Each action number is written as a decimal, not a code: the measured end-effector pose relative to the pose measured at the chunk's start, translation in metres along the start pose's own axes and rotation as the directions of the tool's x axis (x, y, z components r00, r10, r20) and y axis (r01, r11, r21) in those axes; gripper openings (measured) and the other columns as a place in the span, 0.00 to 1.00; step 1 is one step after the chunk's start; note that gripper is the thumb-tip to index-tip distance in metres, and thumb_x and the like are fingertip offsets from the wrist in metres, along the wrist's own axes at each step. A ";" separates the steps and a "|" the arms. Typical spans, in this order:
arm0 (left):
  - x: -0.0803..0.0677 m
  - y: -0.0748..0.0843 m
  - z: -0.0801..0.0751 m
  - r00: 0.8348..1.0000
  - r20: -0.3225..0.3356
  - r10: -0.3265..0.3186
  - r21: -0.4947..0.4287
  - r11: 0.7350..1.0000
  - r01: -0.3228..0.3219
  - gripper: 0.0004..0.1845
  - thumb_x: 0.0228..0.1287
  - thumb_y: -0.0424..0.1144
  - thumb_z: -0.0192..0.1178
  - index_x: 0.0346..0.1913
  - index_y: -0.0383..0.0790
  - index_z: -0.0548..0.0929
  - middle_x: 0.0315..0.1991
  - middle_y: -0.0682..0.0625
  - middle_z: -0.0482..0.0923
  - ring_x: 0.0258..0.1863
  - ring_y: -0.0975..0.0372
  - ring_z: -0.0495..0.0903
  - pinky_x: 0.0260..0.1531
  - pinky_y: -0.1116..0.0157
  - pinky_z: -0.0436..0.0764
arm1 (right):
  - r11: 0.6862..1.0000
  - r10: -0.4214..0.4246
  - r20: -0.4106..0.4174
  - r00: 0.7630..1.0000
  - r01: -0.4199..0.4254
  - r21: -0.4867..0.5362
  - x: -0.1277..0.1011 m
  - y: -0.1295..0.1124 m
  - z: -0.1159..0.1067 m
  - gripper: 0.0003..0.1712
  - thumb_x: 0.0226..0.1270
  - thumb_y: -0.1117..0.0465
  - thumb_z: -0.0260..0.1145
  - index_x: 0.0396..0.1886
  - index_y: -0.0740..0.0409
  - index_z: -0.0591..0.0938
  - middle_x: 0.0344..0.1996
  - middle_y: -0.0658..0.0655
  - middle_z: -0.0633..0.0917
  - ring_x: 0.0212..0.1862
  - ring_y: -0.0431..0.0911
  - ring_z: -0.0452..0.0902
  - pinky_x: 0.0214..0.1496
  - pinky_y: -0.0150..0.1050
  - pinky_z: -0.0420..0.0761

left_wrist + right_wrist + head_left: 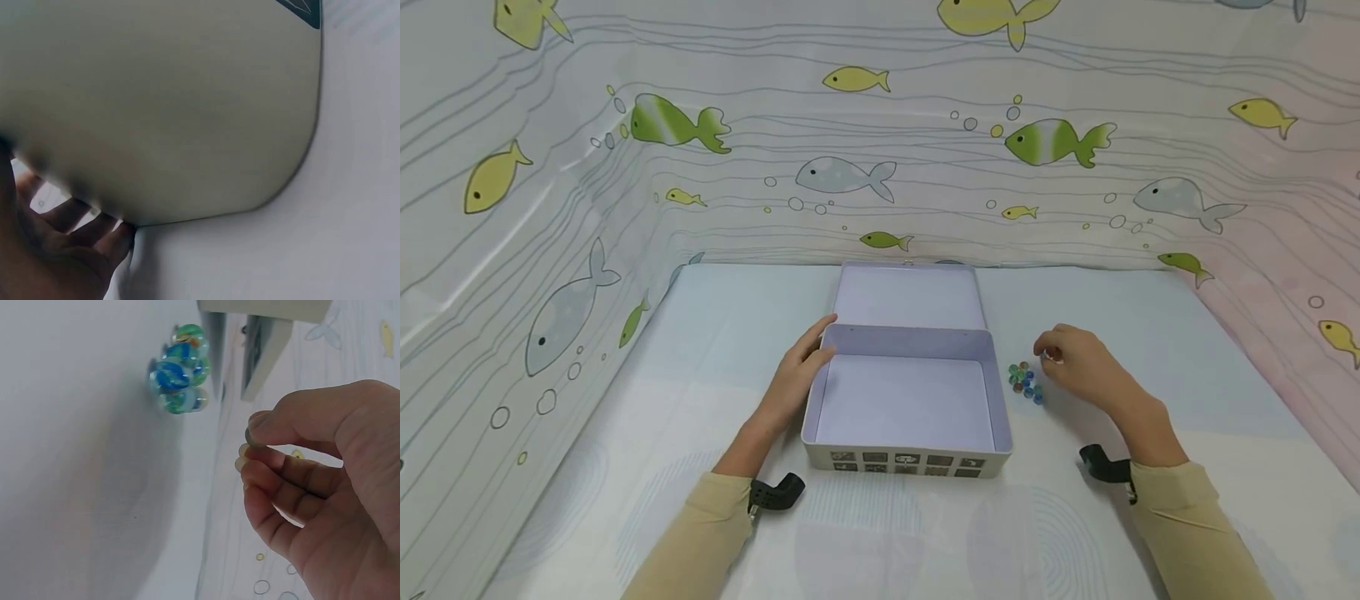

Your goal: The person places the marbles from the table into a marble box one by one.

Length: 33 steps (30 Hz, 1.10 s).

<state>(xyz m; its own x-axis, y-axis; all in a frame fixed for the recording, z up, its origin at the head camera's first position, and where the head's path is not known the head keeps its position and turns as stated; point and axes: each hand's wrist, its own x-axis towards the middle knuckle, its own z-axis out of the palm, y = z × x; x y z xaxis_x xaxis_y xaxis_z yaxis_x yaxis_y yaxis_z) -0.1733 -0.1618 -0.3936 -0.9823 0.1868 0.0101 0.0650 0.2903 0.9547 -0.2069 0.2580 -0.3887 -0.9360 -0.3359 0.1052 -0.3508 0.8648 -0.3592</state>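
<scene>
A shallow tin box with a lavender inside stands on the table, its hinged lid laid back behind it. At the box's left rear corner, my left hand holds the side, thumb at the rim and fingers along the outer wall; the wall fills much of the left wrist view. Right of the box lies a cluster of coloured glass marbles. Just beyond them, my right hand pinches a marble between thumb and forefinger, mostly hidden by the fingertips. No marbles show inside the box.
A pale patterned cloth covers the table. Fish-printed sheeting rises at the back and both sides. Black mounts are strapped at both wrists.
</scene>
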 end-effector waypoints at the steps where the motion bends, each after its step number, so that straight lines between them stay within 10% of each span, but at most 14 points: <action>1: -0.001 0.002 0.000 1.000 -0.005 -0.002 0.006 1.000 0.002 0.29 0.78 0.42 0.44 0.79 0.49 0.56 0.79 0.46 0.53 0.78 0.48 0.55 0.74 0.41 0.56 | 1.000 -0.005 -0.007 1.000 0.005 0.004 0.000 -0.001 -0.002 0.10 0.60 0.71 0.63 0.40 0.63 0.86 0.30 0.55 0.79 0.35 0.48 0.72 0.36 0.41 0.73; 33: -0.002 0.005 0.001 1.000 -0.027 -0.012 0.046 0.999 0.013 0.29 0.78 0.43 0.43 0.78 0.54 0.58 0.80 0.49 0.52 0.78 0.47 0.54 0.74 0.42 0.57 | 0.947 -0.284 -0.143 0.948 0.301 0.113 0.000 -0.080 -0.014 0.13 0.58 0.76 0.67 0.39 0.57 0.86 0.38 0.50 0.84 0.42 0.45 0.82 0.45 0.43 0.83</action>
<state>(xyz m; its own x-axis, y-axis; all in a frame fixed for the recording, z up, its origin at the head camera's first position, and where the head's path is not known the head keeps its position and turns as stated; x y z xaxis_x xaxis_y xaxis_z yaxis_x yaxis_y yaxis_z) -0.1708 -0.1595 -0.3888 -0.9875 0.1577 0.0068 0.0601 0.3356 0.9401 -0.1796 0.1935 -0.3471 -0.7919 -0.5109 0.3344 -0.6105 0.6756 -0.4135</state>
